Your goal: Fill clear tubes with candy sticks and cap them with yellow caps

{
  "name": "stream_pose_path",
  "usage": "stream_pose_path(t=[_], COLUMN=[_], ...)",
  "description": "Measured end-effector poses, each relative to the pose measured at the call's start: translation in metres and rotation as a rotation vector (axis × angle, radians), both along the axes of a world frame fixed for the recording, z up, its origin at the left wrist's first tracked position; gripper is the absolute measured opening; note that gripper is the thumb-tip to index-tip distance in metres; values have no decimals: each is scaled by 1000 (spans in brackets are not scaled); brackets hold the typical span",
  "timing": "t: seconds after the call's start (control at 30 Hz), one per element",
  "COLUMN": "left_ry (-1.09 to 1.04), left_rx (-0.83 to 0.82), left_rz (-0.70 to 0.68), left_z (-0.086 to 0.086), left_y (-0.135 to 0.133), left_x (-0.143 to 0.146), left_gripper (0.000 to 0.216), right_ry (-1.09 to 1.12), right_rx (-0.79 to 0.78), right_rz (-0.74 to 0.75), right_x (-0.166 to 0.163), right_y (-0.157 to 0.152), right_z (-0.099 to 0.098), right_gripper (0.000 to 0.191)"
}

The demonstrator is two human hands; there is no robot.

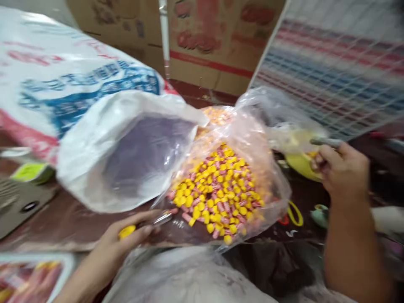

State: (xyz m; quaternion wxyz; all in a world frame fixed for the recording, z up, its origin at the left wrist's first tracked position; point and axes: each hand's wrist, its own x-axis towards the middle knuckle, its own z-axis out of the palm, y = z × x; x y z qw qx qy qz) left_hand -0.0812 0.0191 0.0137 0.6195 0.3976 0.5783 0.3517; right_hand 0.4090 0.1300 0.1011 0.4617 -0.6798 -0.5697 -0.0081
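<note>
A clear plastic bag [252,139] lies open in front of me, filled with several small yellow-and-pink pieces [217,193]. My left hand [126,235] is closed on a small tool with a yellow handle and a metal tip [148,223], right at the bag's near edge. My right hand [341,168] is closed around a grey handle [325,142] above a yellow-green bowl [299,164] at the bag's right side. A white sack [126,151] with its mouth open lies to the left of the clear bag.
A large printed white sack [47,80] fills the left. Cardboard boxes [205,42] stand behind. A wire grid panel over striped material [341,63] leans at the right. A yellow ring [295,212] and small items lie on the dark surface. A grey device [19,202] sits at far left.
</note>
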Motion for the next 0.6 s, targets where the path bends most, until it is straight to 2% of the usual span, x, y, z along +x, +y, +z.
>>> stream_pose_path(t=[0.07, 0.1, 0.17, 0.23, 0.3, 0.4, 0.5, 0.6], left_ry=[-32, -53, -70, -73, -85, -113, -116, -128], left_rx=[-67, -75, -59, -52, -36, -11, -25, -42], left_rz=[-55, -86, -108, -112, -137, -177, -189, -203], left_z=[9, 12, 16, 19, 20, 18, 13, 6], left_y=[-3, -3, -1, 1, 1, 0, -3, -7], left_x=[1, 3, 9, 14, 16, 14, 11, 12], left_gripper=[48, 47, 43, 42, 42, 43, 45, 46], right_ry=[178, 257, 279, 314, 387, 702, 1155, 1330], right_rx=[-88, -183, -287, -386, -508, -661, -599, -531], right_rz=[189, 332, 557, 763, 921, 953, 846, 758], right_x=[-53, -80, -135, -182, -215, -242, -258, -269], right_y=[-23, -36, -60, -73, -74, -70, -69, -68], right_z=[-12, -16, -21, -29, -43, -67, -86, -96], right_gripper=[21, 17, 15, 19, 17, 16, 23, 23])
